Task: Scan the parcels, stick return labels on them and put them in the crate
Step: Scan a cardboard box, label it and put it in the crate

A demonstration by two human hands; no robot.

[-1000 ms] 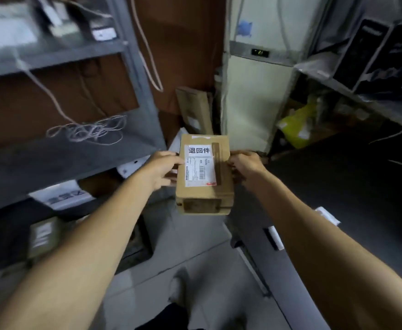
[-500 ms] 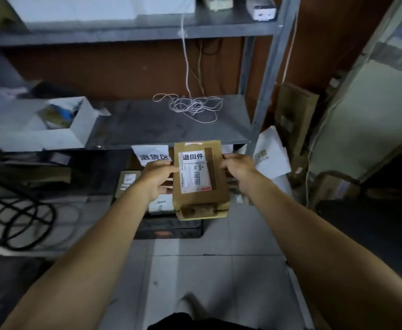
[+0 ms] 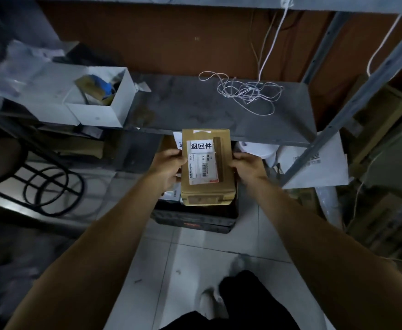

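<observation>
We grip the cardboard parcel (image 3: pixel 207 167) by its sides, left hand (image 3: pixel 169 166) and right hand (image 3: pixel 246 166), fingers curled round it. Since the earlier frame it has come directly above the black crate (image 3: pixel 195 220), below the shelf (image 3: pixel 219 110); its return label (image 3: pixel 201 146) faces up.

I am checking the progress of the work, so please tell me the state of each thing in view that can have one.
parcel: closed, held above the crate
return label: stuck on the parcel's top
left hand: grips the parcel's left side
right hand: grips the parcel's right side
crate: on the floor under the shelf, mostly hidden
white box: open, on the shelf
</observation>
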